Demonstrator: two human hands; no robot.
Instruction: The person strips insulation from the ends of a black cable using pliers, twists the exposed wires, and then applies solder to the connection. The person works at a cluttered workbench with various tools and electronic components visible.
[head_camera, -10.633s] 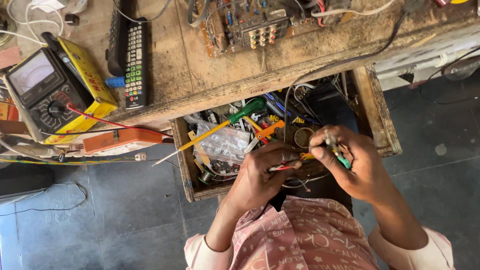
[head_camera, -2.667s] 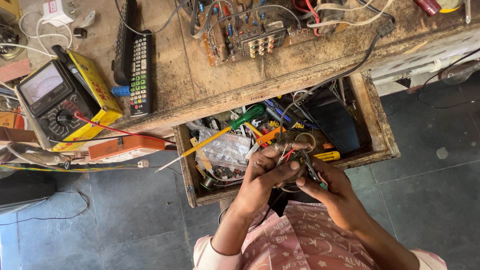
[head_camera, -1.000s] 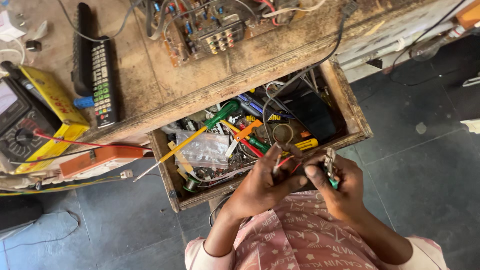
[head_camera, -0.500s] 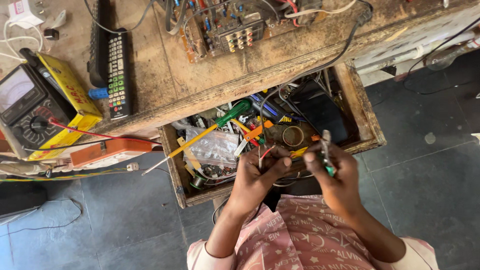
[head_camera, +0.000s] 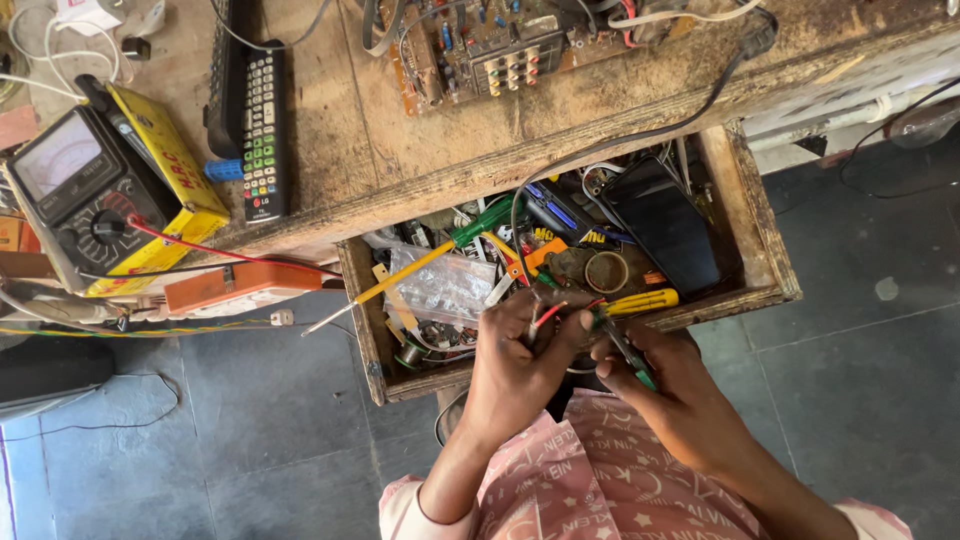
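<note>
Both hands have drawn together over the open drawer (head_camera: 770, 270), left hand (head_camera: 520, 365) pinching thin red wires (head_camera: 548, 313), right hand (head_camera: 670, 385) gripping green-handled pliers (head_camera: 628, 352).

Half a second ago the two hands sit a little apart above the open drawer (head_camera: 765, 240); now they meet at the fingertips over its front edge; the right hand (head_camera: 672, 385), which holds its green-handled tool (head_camera: 628, 352) upright beside the left hand then, now tips it so the metal end points inward at the red wire (head_camera: 548, 313) pinched in the left hand (head_camera: 520, 360); ten seconds back the right hand is raised higher and further right, over the drawer's contents; the camera view also drifts, so the wooden workbench (head_camera: 640, 90) sits differently in frame from one picture to the next.
</note>
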